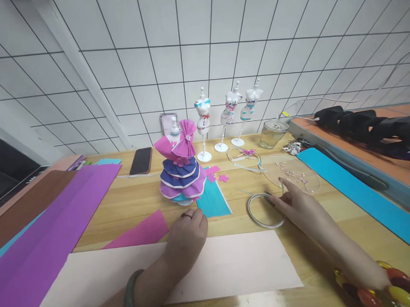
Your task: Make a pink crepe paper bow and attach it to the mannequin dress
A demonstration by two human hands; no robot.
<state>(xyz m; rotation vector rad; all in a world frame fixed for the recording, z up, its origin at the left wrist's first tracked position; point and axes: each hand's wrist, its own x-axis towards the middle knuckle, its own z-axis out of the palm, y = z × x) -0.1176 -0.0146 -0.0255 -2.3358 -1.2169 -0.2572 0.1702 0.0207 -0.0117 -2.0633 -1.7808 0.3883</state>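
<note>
My left hand (188, 235) rests over the pale pink paper strip (237, 265), its fingers curled together; anything inside them is hidden. Just beyond it stands a small dress form in a layered purple and blue paper dress (182, 175) with a pink bow (187, 138). A teal paper piece (213, 198) lies between that dress and my hand. To the right, my right hand (293, 203) has thumb and index finger closed at the edge of a coil of thin white cord (251, 215). A dark pointed thing, partly covered, lies by its thumb.
Three more small dress forms (202, 122) stand by the tiled wall, near a glass jar (274, 133). A clear dish (294, 174) holds tiny beads. A phone (141, 161), purple paper (58, 223), blue paper (363, 196) and a pink piece (143, 229) lie around.
</note>
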